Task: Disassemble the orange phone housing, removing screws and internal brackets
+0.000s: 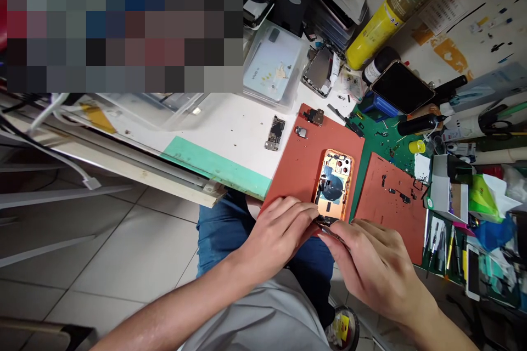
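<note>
An opened phone housing [331,189] with an orange-gold frame lies on a reddish-brown mat [294,167], its camera openings at the far end. My left hand [284,230] has its fingers pressed together at the near left corner of the housing, so it seems to grip that end. From the right, my right hand [370,263] pinches a thin metal tool [329,231] whose tip reaches the bottom end of the housing. The fingers partly cover that end, and the tool's exact contact is hidden.
A circuit board [275,132] lies on the white tabletop. Small metal parts [315,116] sit at the mat's far edge. A second reddish-brown mat [382,219] holds tiny components. Behind stand a yellow spray can [374,33] and a black-screened phone [402,86]. Tools [450,247] line the right.
</note>
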Demonstrator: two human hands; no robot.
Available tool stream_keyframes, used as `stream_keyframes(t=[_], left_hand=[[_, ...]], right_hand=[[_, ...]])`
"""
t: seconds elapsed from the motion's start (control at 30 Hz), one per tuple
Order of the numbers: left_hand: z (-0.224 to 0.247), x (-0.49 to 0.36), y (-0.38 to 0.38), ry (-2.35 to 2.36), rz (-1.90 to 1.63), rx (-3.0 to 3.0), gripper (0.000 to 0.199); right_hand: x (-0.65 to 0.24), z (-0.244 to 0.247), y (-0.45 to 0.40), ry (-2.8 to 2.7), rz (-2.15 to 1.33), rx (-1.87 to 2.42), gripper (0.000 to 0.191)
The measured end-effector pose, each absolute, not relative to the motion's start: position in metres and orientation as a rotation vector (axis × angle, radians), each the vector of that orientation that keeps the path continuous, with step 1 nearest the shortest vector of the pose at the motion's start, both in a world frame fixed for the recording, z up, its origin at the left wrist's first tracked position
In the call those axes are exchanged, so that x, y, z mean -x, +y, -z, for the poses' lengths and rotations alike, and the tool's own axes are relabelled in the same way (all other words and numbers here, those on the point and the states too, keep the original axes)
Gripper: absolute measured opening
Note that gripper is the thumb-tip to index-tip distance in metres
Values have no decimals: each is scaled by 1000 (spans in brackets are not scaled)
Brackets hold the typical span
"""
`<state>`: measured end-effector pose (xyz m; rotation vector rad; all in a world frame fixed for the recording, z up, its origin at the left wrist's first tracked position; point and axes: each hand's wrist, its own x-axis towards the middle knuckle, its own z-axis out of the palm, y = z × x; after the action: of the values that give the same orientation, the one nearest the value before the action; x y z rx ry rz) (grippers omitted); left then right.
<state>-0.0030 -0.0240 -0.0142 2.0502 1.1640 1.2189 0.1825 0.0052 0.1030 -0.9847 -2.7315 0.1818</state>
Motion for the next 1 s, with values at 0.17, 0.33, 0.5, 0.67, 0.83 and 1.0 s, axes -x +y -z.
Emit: stream_keyframes(t=[0.17,0.33,0.5,0.67,0.83,1.0], left_hand=[[15,3,-25,1166,-1210,-2052,21],[15,3,-25,1157,-1225,-2052,19],[13,2,-24,1162,-1234,-2043,17],[12,1,-25,1158,-1246,-2031,18],[14,0,-26,1161,-1232,-2017,16],[16,0,-28,1158,-1210,-2007,19]], right_hand=[[-182,-103,6,-2735,-221,996,17],[-181,-101,5,-2733,-200,997,11],[-182,-99,3,-2728,-181,983,10],[-183,-94,2,-2689,-190,960,21],[-186,-86,0,-2630,-131,1000,13],[-194,-75,-4,-2647,-113,921,32]])
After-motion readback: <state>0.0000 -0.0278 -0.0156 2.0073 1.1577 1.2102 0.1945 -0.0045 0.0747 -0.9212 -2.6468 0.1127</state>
